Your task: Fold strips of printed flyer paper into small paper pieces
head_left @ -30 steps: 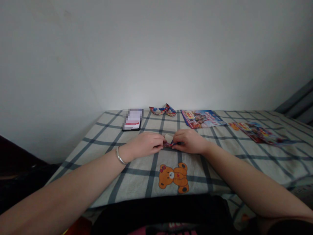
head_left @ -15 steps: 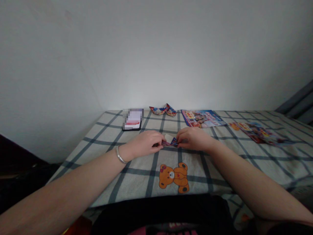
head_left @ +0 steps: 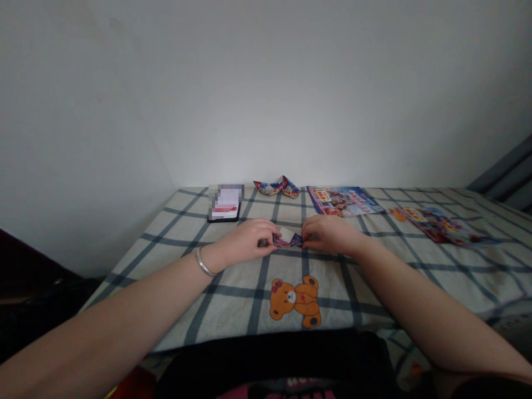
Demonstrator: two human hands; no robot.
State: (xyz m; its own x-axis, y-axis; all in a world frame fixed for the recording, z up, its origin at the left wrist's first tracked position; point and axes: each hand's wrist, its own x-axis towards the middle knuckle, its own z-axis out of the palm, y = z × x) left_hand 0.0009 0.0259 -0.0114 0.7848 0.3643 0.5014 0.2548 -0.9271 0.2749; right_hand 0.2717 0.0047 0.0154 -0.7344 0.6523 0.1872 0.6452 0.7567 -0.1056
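Note:
Between my two hands is a small piece of printed paper [head_left: 287, 238], blue and red with a white patch, partly folded. Its left end is pinched by my left hand [head_left: 249, 241], which has a silver bangle at the wrist. The fingers of my right hand [head_left: 330, 235] close on its right end. My fingertips cover both ends of the paper. Behind it, near the wall, lie folded paper shapes [head_left: 274, 187] in similar blue and red print.
A phone [head_left: 225, 204] with a lit screen lies at the back left. Two colourful printed sheets, one nearer [head_left: 451, 226] and one farther back [head_left: 343, 200], lie on the right. A checked cloth [head_left: 233, 310] with a bear picture [head_left: 296, 300] covers the table. A wall [head_left: 266, 100] rises behind.
My fingers have shifted slightly outward on the paper, and more of its printed surface shows between them. The other things stay where they were.

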